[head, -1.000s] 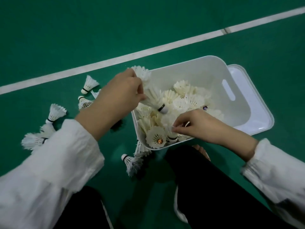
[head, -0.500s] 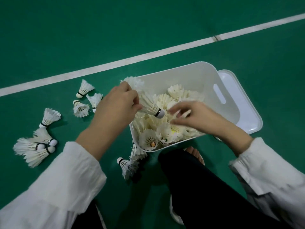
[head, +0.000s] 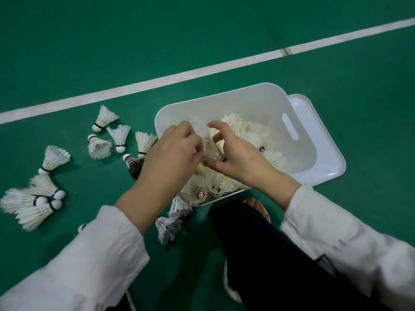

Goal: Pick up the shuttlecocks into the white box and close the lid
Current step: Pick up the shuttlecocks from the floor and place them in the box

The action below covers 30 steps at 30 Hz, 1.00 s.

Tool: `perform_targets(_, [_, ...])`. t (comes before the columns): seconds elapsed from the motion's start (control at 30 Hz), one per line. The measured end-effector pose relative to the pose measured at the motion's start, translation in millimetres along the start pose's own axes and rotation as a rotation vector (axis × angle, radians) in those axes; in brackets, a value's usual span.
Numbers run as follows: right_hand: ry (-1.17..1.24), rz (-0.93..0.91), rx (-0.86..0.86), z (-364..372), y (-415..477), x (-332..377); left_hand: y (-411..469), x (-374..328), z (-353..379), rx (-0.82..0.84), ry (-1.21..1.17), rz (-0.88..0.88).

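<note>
Pinched between both hands, the held shuttlecock (head: 210,149) sits above the middle of the white box (head: 258,99). The left hand (head: 173,153) has curled fingertips on what looks like the feather skirt, and the right hand (head: 238,158) closes thumb and fingers round the cork end, though blur hides the exact contacts. Taking the box as the dial's centre, the green floor (head: 202,37) spreads all round, with a white line (head: 179,77) crossing at twelve o'clock. The lid (head: 321,142) lies flat at three o'clock, its edge tucked under or behind the box, I cannot tell which, so closing is not yet begun. Inside, a pile (head: 249,135) of shuttlecocks fills the floor of the box from six o'clock round to three. Loose shuttlecocks (head: 52,159) lie scattered at nine o'clock, most on their sides, with a dark shuttlecock (head: 133,164) just beside the box wall and two more at seven o'clock by the near corner. The held shuttlecock will be almost weightless, its feathers stiff yet brittle and easily bent, so I judge the firm rounded cork the safer place to take hold, with only a light touch on the skirt. Its long axis seems to run from eleven o'clock at the skirt to five o'clock at the black-banded cork, tilted cork-down toward the pile.
</note>
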State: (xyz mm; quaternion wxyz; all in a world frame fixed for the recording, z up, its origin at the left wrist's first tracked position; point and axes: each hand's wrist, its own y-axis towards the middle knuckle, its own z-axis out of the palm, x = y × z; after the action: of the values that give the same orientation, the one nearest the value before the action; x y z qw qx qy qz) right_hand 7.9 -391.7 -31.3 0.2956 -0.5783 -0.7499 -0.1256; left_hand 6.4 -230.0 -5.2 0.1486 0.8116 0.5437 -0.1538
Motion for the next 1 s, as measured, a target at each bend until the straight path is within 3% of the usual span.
perform_targets(0.1, [0.008, 0.04, -0.091, -14, -3, -6, 3, 1, -8, -0.026, -0.107, -0.082])
perform_targets(0.23, [0.142, 0.238, -0.269, -32, -2, -37, 7, 7, -23, -0.052, -0.131, -0.211])
perform_targets(0.33, [0.116, 0.296, -0.299, -28, 5, -54, 4, 7, -21, -0.015, -0.132, -0.213])
perform_targets(0.4, [0.095, 0.308, -0.238, -16, 12, -58, 2, 6, -16, 0.016, -0.094, -0.177])
perform_targets(0.6, [-0.129, 0.387, 0.18, 18, 23, -67, 0, 1, -8, -0.009, -0.062, -0.085])
perform_targets(0.67, [-0.157, 0.366, 0.176, 8, 21, -61, 0, 2, -7, -0.01, -0.074, -0.067])
perform_targets(0.73, [-0.115, 0.303, 0.048, -8, 16, -51, 1, 4, -4, 0.019, -0.099, -0.056])
perform_targets(0.83, [0.083, 0.054, -0.135, -29, 3, -23, 3, 2, 1, 0.064, -0.135, -0.024])
perform_targets(0.9, [0.085, -0.095, -0.054, -34, 1, -7, 3, -2, 3, 0.075, -0.149, 0.006])
perform_targets(1.0, [-0.038, -0.157, 0.103, -30, 6, -4, 3, -4, 3, 0.104, -0.152, 0.045])
